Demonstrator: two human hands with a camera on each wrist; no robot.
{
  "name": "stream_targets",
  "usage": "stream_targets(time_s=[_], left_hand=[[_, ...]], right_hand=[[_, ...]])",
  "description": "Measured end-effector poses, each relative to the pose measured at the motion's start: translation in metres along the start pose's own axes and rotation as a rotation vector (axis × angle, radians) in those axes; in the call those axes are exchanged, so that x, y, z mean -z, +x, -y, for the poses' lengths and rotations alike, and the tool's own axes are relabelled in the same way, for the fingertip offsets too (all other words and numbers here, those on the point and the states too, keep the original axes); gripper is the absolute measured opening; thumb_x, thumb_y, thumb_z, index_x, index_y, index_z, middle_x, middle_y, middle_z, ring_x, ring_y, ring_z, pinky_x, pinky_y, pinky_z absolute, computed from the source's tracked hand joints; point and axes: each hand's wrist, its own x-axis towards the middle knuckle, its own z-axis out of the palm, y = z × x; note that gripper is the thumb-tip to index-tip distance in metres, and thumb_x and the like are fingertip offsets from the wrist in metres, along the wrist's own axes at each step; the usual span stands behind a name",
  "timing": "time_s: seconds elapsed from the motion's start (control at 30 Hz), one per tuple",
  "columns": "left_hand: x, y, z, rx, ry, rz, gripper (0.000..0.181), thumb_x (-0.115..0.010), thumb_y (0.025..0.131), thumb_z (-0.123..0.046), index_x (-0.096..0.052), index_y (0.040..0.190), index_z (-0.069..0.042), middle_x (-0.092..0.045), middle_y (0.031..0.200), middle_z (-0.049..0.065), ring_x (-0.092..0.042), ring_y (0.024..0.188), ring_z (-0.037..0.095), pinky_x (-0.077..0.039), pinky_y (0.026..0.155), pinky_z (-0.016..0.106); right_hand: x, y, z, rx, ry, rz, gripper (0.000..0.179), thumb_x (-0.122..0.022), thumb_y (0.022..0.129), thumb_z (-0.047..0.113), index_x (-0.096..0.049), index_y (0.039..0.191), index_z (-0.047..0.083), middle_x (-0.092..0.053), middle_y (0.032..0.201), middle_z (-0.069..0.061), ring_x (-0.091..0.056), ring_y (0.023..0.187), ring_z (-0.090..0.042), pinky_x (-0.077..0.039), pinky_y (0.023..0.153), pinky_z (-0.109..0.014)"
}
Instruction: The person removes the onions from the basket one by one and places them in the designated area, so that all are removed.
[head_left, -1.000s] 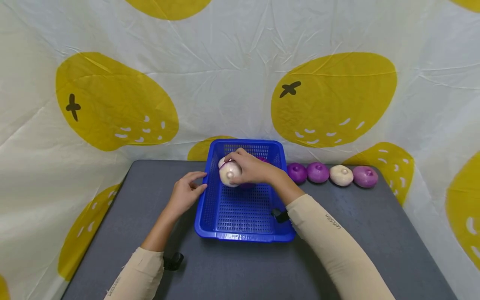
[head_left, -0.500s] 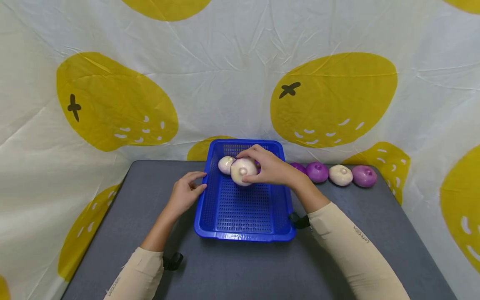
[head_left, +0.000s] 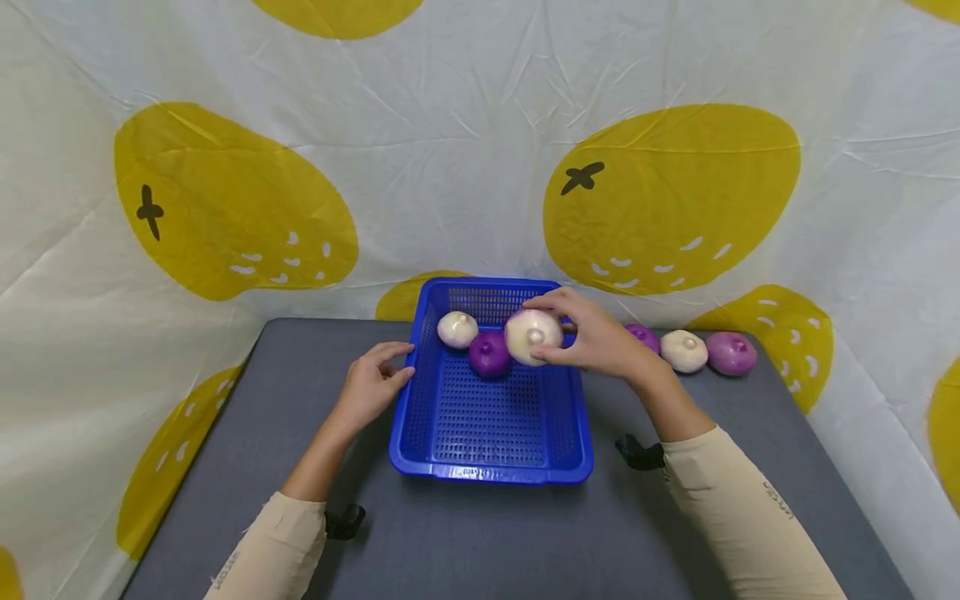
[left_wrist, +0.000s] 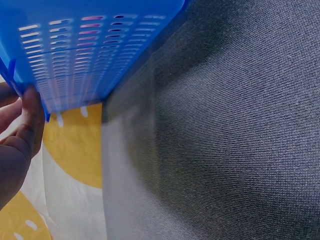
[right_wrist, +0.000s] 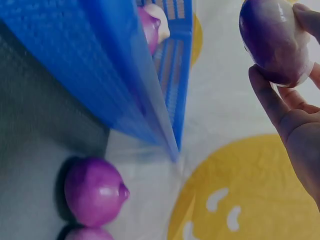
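pinched between thumb and fingers of the right hand (head_left: 594,335), a white onion tinged with purple (head_left: 534,337), raised over the back right part of the blue basket (head_left: 551,476). in the right wrist view, well apart from the basket's edge, with pale cloth (head_left: 450,183) showing in the gap between.

at the basket's left rim, the left hand (head_left: 367,392), with thumb and fingertips touching the edge and set apart from each other along it; cannot tell whether pinching the rim or only resting against it.

inside, toward the back left corner, a small white onion (head_left: 457,330), near the left wall; just beside it, nearer the middle, a deep purple onion (head_left: 489,356). from these two forward to the front wall, a wide stretch of perforated floor, with room for sliding either one forward.

outside, close to the basket's right side, a purple onion (right_wrist: 96,192), largely hidden by the right hand in the head view. farther right along the table's back edge, side by side, a violet onion (head_left: 643,335), a cream onion (head_left: 683,352) and a lilac onion (head_left: 731,354), the last nearest the back right corner. between the forearms, from the front rim toward the bottom of the head view, a broad strip of grey table (head_left: 465,542).
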Motion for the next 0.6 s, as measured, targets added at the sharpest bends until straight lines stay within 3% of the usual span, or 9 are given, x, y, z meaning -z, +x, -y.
stream_targets(time_s=[0.23,0.3,0.47,0.6], left_hand=[[0.001,0.001,-0.001,-0.001,-0.002,-0.003,0.037,-0.076,0.092,-0.006,-0.07,0.129,0.0,-0.066,0.134,0.018,-0.074,0.082,0.027,-0.055,0.069,0.023],[0.001,0.001,0.0,0.002,0.002,0.0,0.037,-0.076,0.093,-0.006,-0.07,0.129,-0.001,-0.066,0.135,0.018,-0.074,0.083,0.027,-0.055,0.069,0.023],[0.0,0.001,-0.002,0.006,-0.002,0.01,0.037,-0.075,0.093,-0.007,-0.07,0.13,-0.001,-0.066,0.135,0.017,-0.074,0.084,0.027,-0.056,0.07,0.024],[0.001,0.001,-0.003,0.012,0.0,0.01,0.037,-0.075,0.093,-0.007,-0.07,0.13,-0.001,-0.066,0.135,0.018,-0.074,0.084,0.026,-0.056,0.07,0.024]], right_hand=[[0.022,-0.022,-0.012,-0.026,-0.038,-0.105,0.058,-0.087,0.084,0.015,-0.064,0.137,0.01,-0.058,0.134,-0.011,-0.057,0.114,-0.024,-0.056,0.096,-0.052],[0.025,-0.029,-0.016,-0.05,-0.042,-0.137,0.059,-0.088,0.082,0.014,-0.064,0.137,0.011,-0.059,0.134,-0.01,-0.057,0.114,-0.021,-0.057,0.097,-0.046],[0.031,-0.049,-0.03,-0.1,-0.04,-0.232,0.062,-0.09,0.079,0.009,-0.065,0.136,0.011,-0.061,0.128,-0.009,-0.058,0.109,-0.011,-0.053,0.091,-0.014],[0.034,-0.063,-0.044,-0.124,-0.044,-0.284,0.062,-0.089,0.079,0.006,-0.064,0.135,0.007,-0.062,0.127,-0.012,-0.057,0.106,-0.005,-0.049,0.086,-0.006]])
